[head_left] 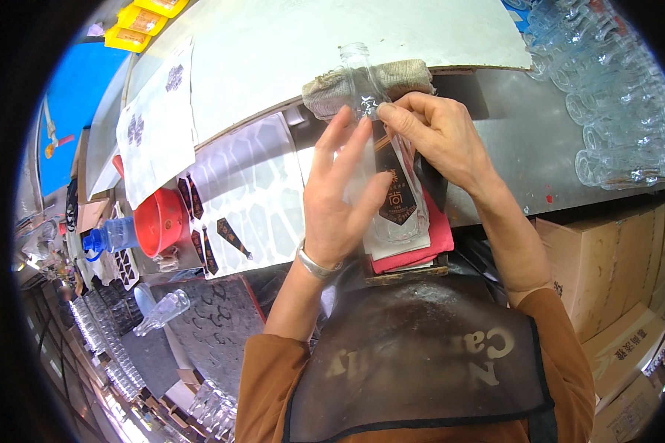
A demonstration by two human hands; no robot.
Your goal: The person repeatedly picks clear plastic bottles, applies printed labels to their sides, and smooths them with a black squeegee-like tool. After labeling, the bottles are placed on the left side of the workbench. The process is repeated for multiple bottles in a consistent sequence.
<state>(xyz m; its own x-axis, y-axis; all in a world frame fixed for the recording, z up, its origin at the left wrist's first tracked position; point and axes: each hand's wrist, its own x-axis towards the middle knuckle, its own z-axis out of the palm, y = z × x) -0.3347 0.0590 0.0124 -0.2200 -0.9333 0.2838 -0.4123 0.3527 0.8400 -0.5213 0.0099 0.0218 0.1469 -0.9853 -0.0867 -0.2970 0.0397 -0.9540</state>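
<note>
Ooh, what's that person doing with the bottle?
A person has both bare hands at a clear glass bottle lying on a rolled beige cloth. The left hand is beside it with fingers spread, and the right hand has its thumb and fingertips near the white marks. A black tie-shaped label shows on the bottle. More dark labels lie on the left, near a round red plastic bowl.

Head view: left of two head-worn fisheyes | looked from above the wearer's side of the clear bottle (386, 159) | faced steeply down at it | sat near | spanned apron (421, 354) nearside of it, white tabletop (273, 52) beyond it
</note>
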